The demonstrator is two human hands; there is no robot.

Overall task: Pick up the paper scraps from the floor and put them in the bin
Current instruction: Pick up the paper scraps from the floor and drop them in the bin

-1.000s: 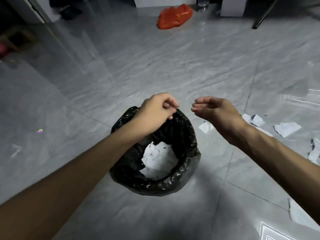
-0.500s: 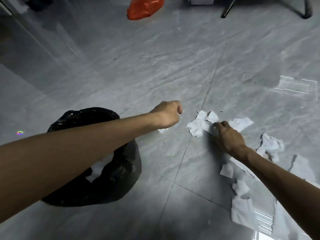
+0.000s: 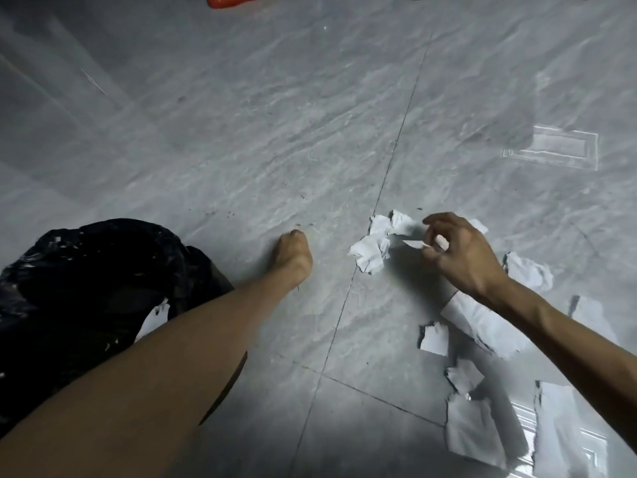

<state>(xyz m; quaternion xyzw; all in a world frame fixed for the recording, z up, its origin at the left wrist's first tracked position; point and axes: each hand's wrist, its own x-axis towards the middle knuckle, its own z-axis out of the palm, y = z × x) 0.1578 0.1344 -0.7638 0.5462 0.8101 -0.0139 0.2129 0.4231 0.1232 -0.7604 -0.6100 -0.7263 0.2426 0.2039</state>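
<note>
While the right hand (image 3: 462,253) pinches a small white paper sliver (image 3: 415,243) between thumb and fingertips at centre right, its grip is thin, so the sliver could slip before reaching the black-bagged bin (image 3: 86,288) at the left edge. The left hand (image 3: 293,257) rests as a clenched fist on the grey tiled floor (image 3: 241,132); whether it holds anything I cannot tell. Many paper scraps (image 3: 472,432) lie toward the lower right, light enough to scatter if brushed.

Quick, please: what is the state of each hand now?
Left hand: closed in a fist; whether it holds anything cannot be told.
Right hand: pinching a small paper scrap.
</note>
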